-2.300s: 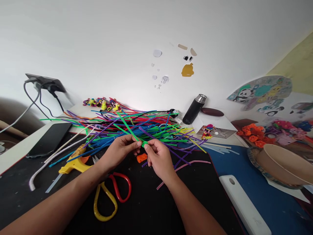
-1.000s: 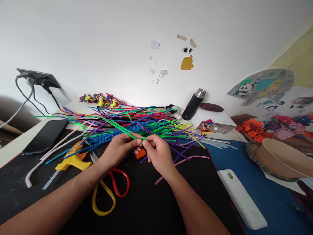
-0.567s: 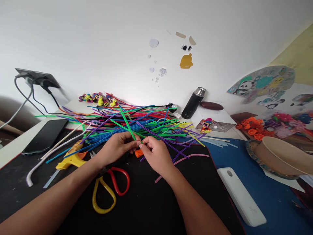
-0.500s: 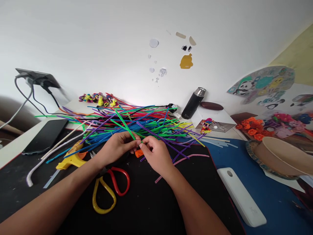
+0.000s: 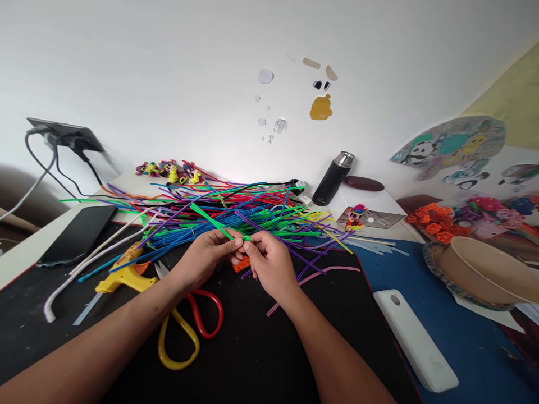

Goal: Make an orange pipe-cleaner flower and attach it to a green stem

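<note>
Between my two hands is a green pipe cleaner (image 5: 210,219), its doubled length pointing up and left and a small loop at my fingertips. My left hand (image 5: 209,253) pinches it between thumb and fingers. On the other side, my right hand (image 5: 272,264) grips the looped end, its fingertips touching those of my left. An orange piece (image 5: 241,265) lies just under my fingers. Behind the hands spreads a heap of pipe cleaners (image 5: 252,202) in many colours.
Scissors (image 5: 179,342) with red and yellow handles and a yellow glue gun (image 5: 126,276) lie left, beyond them a phone (image 5: 78,234). A black flask (image 5: 333,178) stands behind right. A white case (image 5: 415,339) and a bowl (image 5: 492,269) are at the right.
The green strands have swung together into a narrow bundle; before, they crossed more widely. A small green loop now shows at my fingertips. Both hands stay nearly in place.
</note>
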`<state>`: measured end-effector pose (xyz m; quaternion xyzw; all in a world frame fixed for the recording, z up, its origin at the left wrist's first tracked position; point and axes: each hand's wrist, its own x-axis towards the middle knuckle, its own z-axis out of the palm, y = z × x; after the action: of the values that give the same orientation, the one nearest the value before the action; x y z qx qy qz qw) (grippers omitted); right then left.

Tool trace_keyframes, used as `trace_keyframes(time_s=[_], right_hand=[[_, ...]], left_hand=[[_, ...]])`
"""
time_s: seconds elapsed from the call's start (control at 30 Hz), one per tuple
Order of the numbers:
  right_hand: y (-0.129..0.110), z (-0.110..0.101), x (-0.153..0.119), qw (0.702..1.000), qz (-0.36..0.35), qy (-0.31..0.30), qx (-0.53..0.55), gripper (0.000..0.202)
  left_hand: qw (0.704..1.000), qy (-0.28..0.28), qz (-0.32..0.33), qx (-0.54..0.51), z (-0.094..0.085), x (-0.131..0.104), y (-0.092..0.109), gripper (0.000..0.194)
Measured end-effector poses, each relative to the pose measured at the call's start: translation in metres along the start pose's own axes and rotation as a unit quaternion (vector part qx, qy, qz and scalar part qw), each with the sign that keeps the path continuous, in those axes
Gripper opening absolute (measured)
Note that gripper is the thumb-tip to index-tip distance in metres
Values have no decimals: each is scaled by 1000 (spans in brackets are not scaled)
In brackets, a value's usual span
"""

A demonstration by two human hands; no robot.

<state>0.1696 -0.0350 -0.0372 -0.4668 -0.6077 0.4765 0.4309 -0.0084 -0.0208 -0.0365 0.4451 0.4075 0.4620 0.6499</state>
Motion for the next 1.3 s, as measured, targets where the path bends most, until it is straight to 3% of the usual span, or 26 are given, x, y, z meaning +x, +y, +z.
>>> trace_keyframes(time_s=[0.17,0.43,0.57,0.77,0.87,1.0,1.13,1.3], right_hand=[[2,-3,1,1000,21,14,-7,25],[0,-4,0,1000,15,0,-21,22],[2,-4,0,997,-14,-13,-77,19],[5,-4,1,983,-55,-19,-172,15],[5,-3,1,987,-50,-13,-152,16],[5,-1,0,997,-25,-7,-76,20],[5,1,-1,1000,-16,-4,-14,23],[2,-1,0,1000,6,9,9,25]], left_hand=[[993,-32,13,113,-9,3,7,43],[984,-9,65,164,-8,-1,13,42],[967,12,105,231,-10,-5,12,42],[938,-23,134,320,-14,-7,10,33],[957,-28,103,270,-12,-7,11,35],[990,-16,55,129,-4,-4,12,42],[1000,8,8,11,2,-2,4,46],[1000,-6,1,16,0,-1,1,48]])
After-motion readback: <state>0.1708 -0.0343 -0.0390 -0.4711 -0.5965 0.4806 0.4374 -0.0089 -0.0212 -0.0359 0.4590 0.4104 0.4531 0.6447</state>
